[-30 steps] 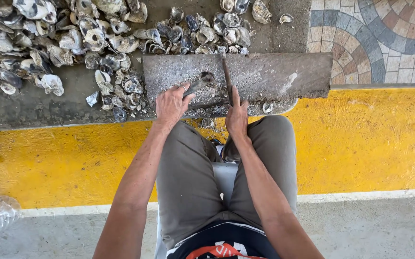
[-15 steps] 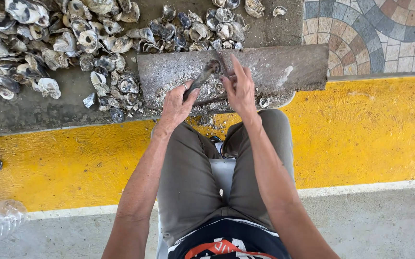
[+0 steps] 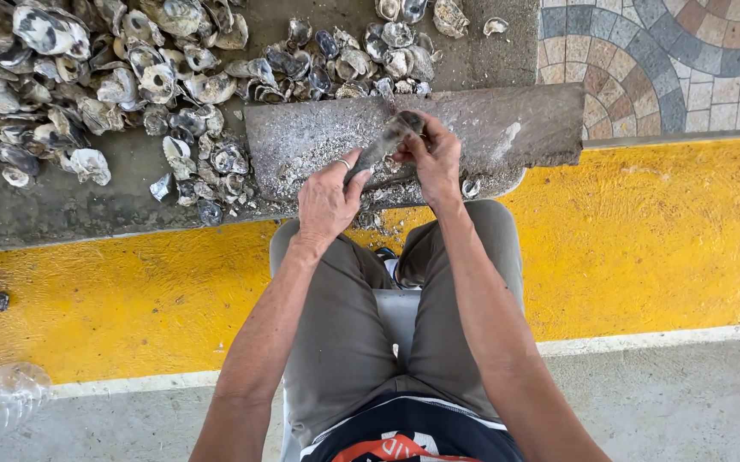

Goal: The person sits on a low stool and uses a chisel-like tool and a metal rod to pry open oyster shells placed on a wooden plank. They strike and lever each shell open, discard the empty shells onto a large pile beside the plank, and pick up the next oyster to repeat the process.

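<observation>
Head view: shell heap (image 3: 130,77) beyond plank (image 3: 507,128)

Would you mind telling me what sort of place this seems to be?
Probably an outdoor oyster-shucking spot at a kerbside: a heap of oyster shells lies on the concrete, a worn grey slab serves as a work surface, beside a yellow-painted kerb and patterned paving.

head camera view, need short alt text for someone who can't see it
Seated person's left hand and right hand hold an oyster shell above a grey slab; a heap of shells lies to the left.
</observation>
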